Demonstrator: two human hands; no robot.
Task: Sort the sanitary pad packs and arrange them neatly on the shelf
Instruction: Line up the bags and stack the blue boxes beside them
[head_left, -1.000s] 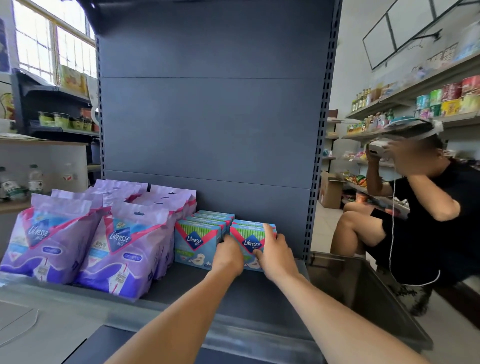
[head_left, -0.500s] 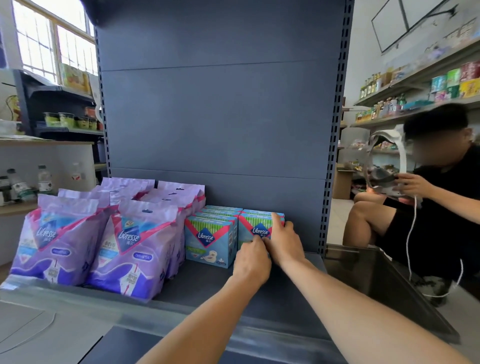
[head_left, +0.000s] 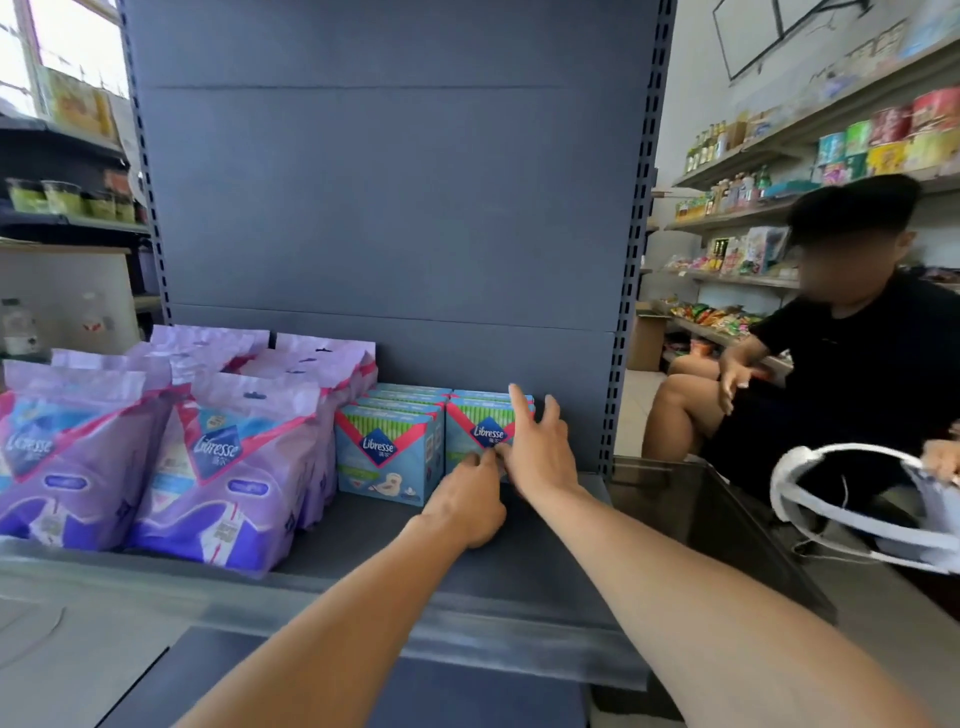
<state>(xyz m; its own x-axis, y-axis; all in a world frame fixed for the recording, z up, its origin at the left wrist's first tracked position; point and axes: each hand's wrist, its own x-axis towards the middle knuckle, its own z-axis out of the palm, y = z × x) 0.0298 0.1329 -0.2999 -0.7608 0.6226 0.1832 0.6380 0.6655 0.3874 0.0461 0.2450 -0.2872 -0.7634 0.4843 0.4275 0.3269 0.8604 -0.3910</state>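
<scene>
Both your hands are at the right-hand row of blue packs on the shelf. Your left hand rests low against the front pack, its fingers curled under so you cannot tell from here whether they hold it. Your right hand lies at the pack's right edge with fingers spread wide and straight, gripping nothing. A second blue row stands just beside it on the left, and the purple packs fill the shelf's left part in rows. A seated person is off to the right.
</scene>
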